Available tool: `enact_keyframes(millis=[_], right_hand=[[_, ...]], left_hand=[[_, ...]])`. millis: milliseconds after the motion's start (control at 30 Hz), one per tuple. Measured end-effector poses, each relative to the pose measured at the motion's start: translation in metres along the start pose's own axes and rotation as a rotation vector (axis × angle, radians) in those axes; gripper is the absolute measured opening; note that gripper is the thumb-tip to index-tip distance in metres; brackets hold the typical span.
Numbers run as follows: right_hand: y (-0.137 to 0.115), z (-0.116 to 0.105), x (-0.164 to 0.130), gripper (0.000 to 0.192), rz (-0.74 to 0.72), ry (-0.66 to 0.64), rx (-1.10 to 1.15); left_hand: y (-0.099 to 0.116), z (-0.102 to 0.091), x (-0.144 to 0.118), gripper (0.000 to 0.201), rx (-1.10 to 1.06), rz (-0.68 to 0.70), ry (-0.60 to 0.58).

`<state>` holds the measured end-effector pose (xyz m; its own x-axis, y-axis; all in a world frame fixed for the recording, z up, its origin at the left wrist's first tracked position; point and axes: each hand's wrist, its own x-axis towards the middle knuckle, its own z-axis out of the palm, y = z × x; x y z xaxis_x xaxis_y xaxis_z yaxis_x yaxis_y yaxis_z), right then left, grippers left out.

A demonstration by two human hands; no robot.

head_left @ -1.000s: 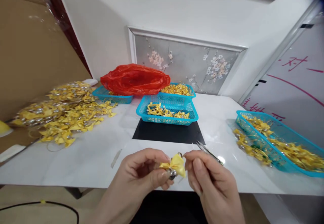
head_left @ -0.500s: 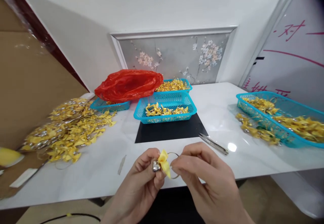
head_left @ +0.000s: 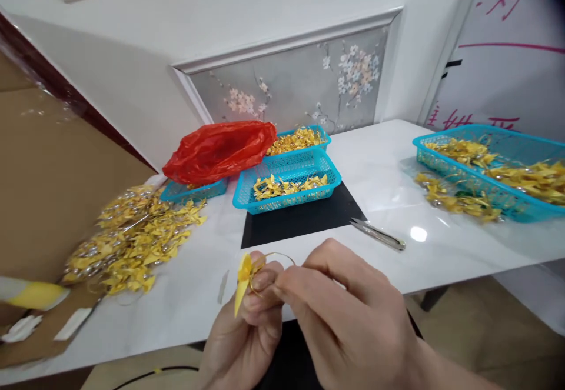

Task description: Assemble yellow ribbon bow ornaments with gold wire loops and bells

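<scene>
A small yellow ribbon bow [head_left: 242,272] with a thin gold loop of cord or wire [head_left: 282,255] is held near the front edge of the table. My left hand [head_left: 249,334] pinches it, the bow sticking out on the left side of the fingertips. With thumb and forefinger together, my right hand [head_left: 348,310] grips the loop close to the left fingertips. The silver bell that belongs to the bow is hidden now. Behind the right hand, thread snips [head_left: 378,235] lie on the table.
A blue basket [head_left: 286,205] holding yellow bows stands on a black mat [head_left: 304,228], another basket [head_left: 329,140] behind it. A red plastic bag [head_left: 216,152] rests at back left, above a heap of bows with bells [head_left: 145,237]. On the right is a larger blue basket [head_left: 525,202].
Both hands have moved slightly left and turned the bow, so the bell facing me is out of sight. The right fingers have come closer to the left ones. My view has tilted.
</scene>
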<state>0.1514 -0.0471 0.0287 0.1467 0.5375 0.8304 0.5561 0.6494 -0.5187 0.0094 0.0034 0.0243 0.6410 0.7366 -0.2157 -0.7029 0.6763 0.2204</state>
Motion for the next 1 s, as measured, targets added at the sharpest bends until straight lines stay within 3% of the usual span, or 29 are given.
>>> enact_keyframes(millis=[267,500,733,1000], right_hand=[[-0.001,0.003,0.001,0.027,-0.027,-0.032,-0.034],[-0.002,-0.003,0.005,0.039,-0.092,-0.032,-0.143],[0.002,-0.01,0.004,0.032,-0.099,-0.097,-0.198],[0.008,-0.009,-0.005,0.027,-0.043,-0.098,-0.162]], left_hand=[[0.001,-0.001,0.004,0.025,0.196,0.068,0.134],[0.004,-0.001,0.0,0.026,0.453,0.158,0.142],[0.002,0.002,-0.004,0.03,0.691,0.301,0.236],[-0.002,0.01,-0.008,0.028,0.773,0.327,0.235]])
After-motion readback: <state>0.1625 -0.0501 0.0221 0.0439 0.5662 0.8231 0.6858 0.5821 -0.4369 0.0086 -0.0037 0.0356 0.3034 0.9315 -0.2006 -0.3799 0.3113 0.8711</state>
